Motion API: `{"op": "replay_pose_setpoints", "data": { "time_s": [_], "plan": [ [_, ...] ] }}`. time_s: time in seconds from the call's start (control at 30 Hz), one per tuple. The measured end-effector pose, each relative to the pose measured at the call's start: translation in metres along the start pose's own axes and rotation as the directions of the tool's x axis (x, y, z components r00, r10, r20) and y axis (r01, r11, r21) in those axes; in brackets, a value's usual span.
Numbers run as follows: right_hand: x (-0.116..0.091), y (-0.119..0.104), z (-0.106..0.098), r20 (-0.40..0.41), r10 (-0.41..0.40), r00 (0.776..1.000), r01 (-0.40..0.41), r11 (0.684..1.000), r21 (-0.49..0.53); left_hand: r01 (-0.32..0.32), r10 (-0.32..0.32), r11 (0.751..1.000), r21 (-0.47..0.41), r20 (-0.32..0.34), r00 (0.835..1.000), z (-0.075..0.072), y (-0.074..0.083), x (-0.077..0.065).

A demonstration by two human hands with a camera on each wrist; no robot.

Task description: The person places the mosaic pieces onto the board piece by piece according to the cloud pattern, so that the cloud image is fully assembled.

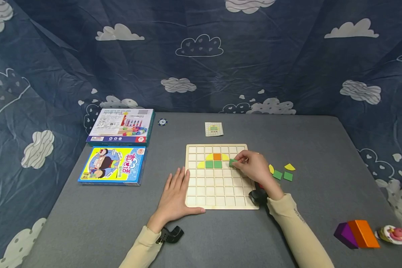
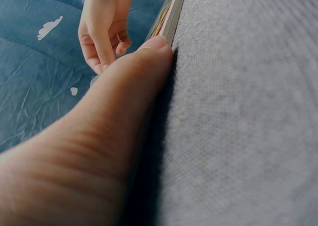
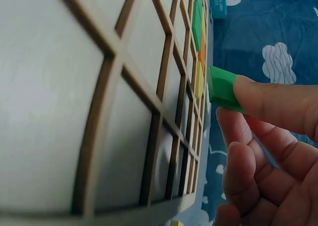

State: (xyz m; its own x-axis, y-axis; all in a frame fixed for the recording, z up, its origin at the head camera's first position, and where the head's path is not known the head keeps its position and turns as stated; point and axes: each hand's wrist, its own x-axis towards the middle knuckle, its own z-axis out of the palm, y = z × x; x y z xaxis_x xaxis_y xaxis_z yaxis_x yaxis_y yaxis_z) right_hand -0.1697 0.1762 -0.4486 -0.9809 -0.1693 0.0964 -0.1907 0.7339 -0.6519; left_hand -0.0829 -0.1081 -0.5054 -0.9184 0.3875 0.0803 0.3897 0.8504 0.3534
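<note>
A wooden grid board (image 1: pixel 214 191) lies on the grey table. In its upper rows sit an orange square tile (image 1: pixel 217 156), two green square tiles (image 1: pixel 209 164) and several yellow curved tiles (image 1: pixel 201 165). My right hand (image 1: pixel 254 163) pinches a green square tile (image 3: pixel 223 87) between thumb and fingers, close over the board's right part. My left hand (image 1: pixel 175 195) rests at the board's lower left corner, fingers straight along the left edge and thumb (image 2: pixel 154 47) along the front edge.
Loose green tiles (image 1: pixel 288 176) and yellow tiles (image 1: pixel 289 167) lie right of the board. A pattern card (image 1: pixel 214 129) lies behind it. Two boxes (image 1: pixel 112 165) stand at left, near a poker chip (image 1: pixel 162 122). Purple and orange blocks (image 1: pixel 363 233) and a figurine (image 1: pixel 395 234) are at front right.
</note>
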Motion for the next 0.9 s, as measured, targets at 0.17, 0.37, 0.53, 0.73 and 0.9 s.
{"op": "replay_pose_setpoints", "data": {
  "time_s": [0.17, 0.37, 0.53, 0.73, 0.9],
  "plan": [
    [0.003, -0.006, 0.005, 0.048, 0.005, 0.999, -0.004, 1.0, -0.019, -0.001, 0.001, 1.0, 0.004, 0.002, 1.0, 0.001, 0.0, 0.0],
    [0.007, -0.009, 0.01, 0.103, 0.025, 0.994, -0.024, 1.0, -0.019, -0.005, 0.005, 1.0, 0.015, -0.003, 1.0, 0.002, -0.001, 0.0],
    [0.009, -0.01, 0.013, 0.107, 0.028, 0.994, -0.025, 0.999, -0.031, -0.003, 0.003, 1.0, 0.013, -0.015, 1.0, 0.003, -0.001, 0.0],
    [0.011, -0.012, 0.014, 0.115, 0.04, 0.993, -0.035, 0.998, -0.047, -0.001, 0.001, 1.0, 0.012, -0.017, 1.0, 0.002, -0.001, 0.0],
    [0.012, -0.013, 0.015, 0.106, 0.05, 0.993, -0.044, 0.997, -0.063, -0.006, 0.006, 1.0, 0.011, -0.021, 1.0, 0.002, -0.001, 0.0]
  ]
}}
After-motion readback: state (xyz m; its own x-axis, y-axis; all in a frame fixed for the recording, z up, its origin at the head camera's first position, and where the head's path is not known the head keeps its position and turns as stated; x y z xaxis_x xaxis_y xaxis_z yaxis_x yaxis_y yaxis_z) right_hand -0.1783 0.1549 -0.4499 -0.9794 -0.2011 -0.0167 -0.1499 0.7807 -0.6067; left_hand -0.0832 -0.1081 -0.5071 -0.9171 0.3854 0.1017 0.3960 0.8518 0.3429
